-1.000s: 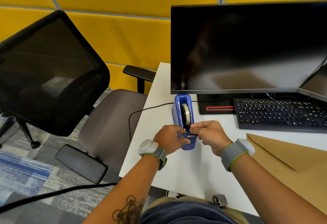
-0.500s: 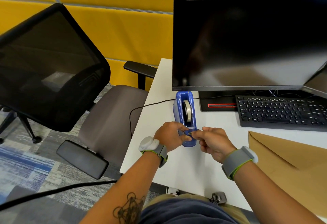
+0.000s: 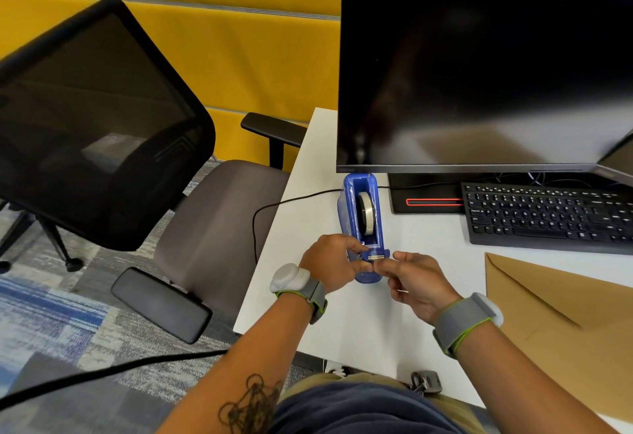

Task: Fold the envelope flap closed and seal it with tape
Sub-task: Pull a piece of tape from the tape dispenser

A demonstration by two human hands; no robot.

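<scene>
A blue tape dispenser with a clear tape roll stands on the white desk below the monitor's left corner. My left hand grips the dispenser's front end from the left. My right hand pinches the tape end just in front of the cutter, thumb and forefinger together. A brown envelope lies flat at the right of the desk, apart from both hands; its right part runs out of view.
A black monitor and a black keyboard stand behind the envelope. A thin black cable crosses the desk's left side. An office chair stands left of the desk, against a yellow wall.
My right hand has drawn back from the dispenser toward me and to the right, pinching the tape end. My left hand stays on the dispenser. The view has tilted slightly.
</scene>
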